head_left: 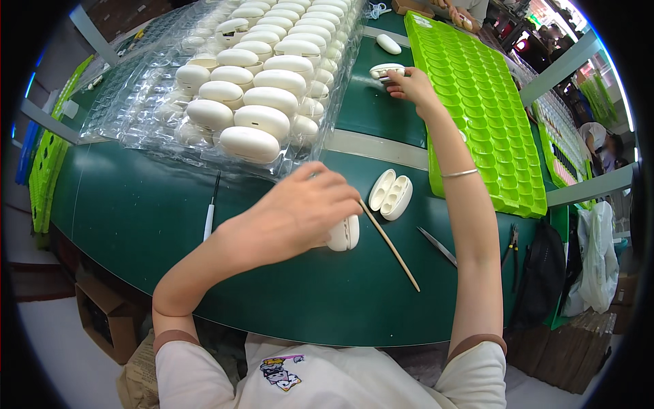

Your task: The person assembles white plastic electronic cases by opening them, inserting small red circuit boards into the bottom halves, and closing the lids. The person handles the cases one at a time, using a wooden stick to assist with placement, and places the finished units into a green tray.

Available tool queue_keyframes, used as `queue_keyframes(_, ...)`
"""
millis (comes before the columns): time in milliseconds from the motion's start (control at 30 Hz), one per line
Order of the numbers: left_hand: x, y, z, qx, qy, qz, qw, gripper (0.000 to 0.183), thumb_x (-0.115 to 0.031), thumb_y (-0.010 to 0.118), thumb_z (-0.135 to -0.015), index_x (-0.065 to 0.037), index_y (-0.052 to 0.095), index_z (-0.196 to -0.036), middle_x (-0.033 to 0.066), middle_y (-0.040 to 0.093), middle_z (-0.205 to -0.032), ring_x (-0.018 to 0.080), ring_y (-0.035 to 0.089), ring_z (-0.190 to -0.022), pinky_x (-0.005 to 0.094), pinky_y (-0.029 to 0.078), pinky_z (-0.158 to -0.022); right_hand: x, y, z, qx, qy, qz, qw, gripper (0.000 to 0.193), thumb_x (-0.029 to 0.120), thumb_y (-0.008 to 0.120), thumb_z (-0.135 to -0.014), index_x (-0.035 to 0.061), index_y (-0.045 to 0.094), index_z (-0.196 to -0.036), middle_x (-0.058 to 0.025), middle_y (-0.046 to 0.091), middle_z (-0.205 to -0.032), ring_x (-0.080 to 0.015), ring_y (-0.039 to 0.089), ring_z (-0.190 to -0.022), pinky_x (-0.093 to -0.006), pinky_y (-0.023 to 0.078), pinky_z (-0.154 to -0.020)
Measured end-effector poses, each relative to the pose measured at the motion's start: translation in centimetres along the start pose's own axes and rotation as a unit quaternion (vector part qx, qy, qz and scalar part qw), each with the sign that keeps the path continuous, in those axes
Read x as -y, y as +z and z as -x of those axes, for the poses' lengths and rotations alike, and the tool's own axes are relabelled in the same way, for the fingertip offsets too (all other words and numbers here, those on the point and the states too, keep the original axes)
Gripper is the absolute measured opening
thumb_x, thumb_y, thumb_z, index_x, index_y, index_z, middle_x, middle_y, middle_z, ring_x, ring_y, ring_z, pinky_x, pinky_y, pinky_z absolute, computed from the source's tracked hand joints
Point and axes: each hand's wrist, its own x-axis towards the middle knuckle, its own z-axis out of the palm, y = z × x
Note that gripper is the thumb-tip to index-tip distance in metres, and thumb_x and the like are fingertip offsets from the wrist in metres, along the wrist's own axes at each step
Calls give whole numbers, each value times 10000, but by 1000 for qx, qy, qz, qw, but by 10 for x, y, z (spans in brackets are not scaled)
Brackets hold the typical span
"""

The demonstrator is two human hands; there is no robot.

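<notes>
My right hand (pixel 412 88) reaches to the far side of the table, its fingers closed on a white oval earbud case (pixel 385 69) that shows a gap along its side. Just beyond it lies another white case (pixel 388 44). Nearer to me, my left hand (pixel 306 204) curls over a slightly parted white earbud case (pixel 346 234), and its palm hides part of that case. A thin wooden stick (pixel 392 249) slants from the left fingertips down to the right; whether the fingers touch it I cannot tell. Beside it, an earbud case (pixel 391 195) lies open, showing its hollows.
Clear plastic trays (pixel 136 112) with rows of white cases (pixel 262 123) stand at the far left. A bright green tray (pixel 477 116) with hollows lies right. A white-handled tool (pixel 210 215), tweezers (pixel 437 247) and pliers (pixel 511 252) lie around. At the back another person's hands (pixel 463 19) show.
</notes>
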Motion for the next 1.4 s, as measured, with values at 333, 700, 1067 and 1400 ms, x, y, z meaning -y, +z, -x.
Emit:
queue_keyframes(333,-1,13,-10,32,10,35,999,341,-89,649,-699,-66,530,-1019,60,535,-1029,223,522,-974,339,408,-854,-8,-17,24,-97,-118,340,928,469,279,534,-853,-30,415,-1186,-150,628,-829,-158,602,-632,-279,492,-559)
queue_keyframes(700,2,21,-6,-53,-55,43,996,315,-76,683,-674,-47,545,-956,91,565,-892,257,579,-794,329,484,-702,26,5,212,159,-123,-28,979,338,141,528,-870,1,447,-1167,-123,598,-999,-172,604,-833,-283,484,-725)
queue_keyframes(1067,4,-13,-5,-90,-217,338,912,336,-71,667,-726,5,506,-1011,74,590,-919,142,599,-843,270,497,-735,44,25,241,226,-103,-27,968,372,60,629,-787,-26,466,-1110,-137,589,-1011,-189,577,-946,-329,510,-812)
queue_keyframes(1400,0,-33,-1,-182,-134,699,679,526,-193,636,-803,-14,377,-1225,167,533,-1130,192,551,-1009,334,463,-856,40,20,240,316,-103,79,940,244,94,596,-803,-4,576,-1025,-125,633,-933,-200,619,-828,-321,483,-738)
